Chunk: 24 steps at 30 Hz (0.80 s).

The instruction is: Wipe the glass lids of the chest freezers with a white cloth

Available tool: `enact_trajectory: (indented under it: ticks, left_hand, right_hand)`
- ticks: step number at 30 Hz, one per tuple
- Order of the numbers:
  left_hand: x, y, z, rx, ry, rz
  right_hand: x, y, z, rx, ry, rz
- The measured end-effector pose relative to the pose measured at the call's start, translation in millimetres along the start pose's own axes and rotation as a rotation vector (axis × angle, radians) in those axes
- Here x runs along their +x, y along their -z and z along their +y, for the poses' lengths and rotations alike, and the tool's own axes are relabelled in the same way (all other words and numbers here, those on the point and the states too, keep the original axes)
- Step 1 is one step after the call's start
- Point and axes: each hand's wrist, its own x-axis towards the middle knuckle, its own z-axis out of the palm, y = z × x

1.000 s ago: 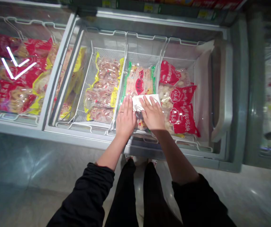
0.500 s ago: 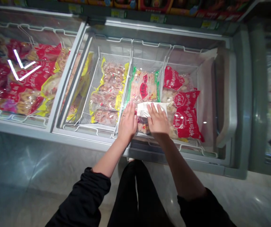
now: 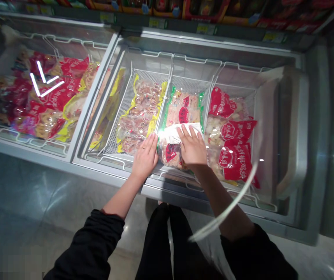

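Observation:
My right hand point(image 3: 195, 149) lies flat with its fingers spread over a white cloth or tissue point(image 3: 169, 134), which is spread on the freezer's glass lid point(image 3: 193, 70). Left of the cloth, my left hand point(image 3: 145, 157) rests flat with a ring on one finger, holding nothing. Beneath the glass, a green-edged bag of frozen food point(image 3: 181, 109) lies in the middle basket section, partly hidden by the cloth and my right hand. Yellow-edged bags point(image 3: 139, 109) fill the left section and red bags point(image 3: 237, 161) the right one.
A grey handle point(image 3: 297, 155) curves along the lid's right end. Another freezer section point(image 3: 53, 101) with red and yellow bags adjoins on the left. Boxed goods point(image 3: 204, 9) stand on a shelf behind. A pale curved streak point(image 3: 228, 212) crosses my right forearm.
My left hand has shifted left and slightly nearer to me, away from the cloth. The cloth has slid left under my right hand. The view has shifted somewhat.

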Motion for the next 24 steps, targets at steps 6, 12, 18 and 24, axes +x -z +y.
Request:
enact_trajectory:
  ticks: [6,12,18,24]
  left_hand:
    - [-3.7,-1.4,-3.8,0.006,0.088,0.014]
    - [-5.2,-2.1,-7.0,-0.001,0.116,0.016]
    - [-6.1,-3.0,-7.1,-0.03,0.127,0.016]
    - [-7.6,-3.4,-8.2,-0.099,0.102,0.04]
  right_hand:
    - [47.2,11.1,-3.4,0.043,0.129,-0.052]
    - [12.3,-3.0,7.4,0.052,-0.054,0.087]
    - [-13.8,-21.8,-28.3,0.038,-0.037,0.096]
    - [47.1,2.6,-18.8,0.054,0.073,-0.023]
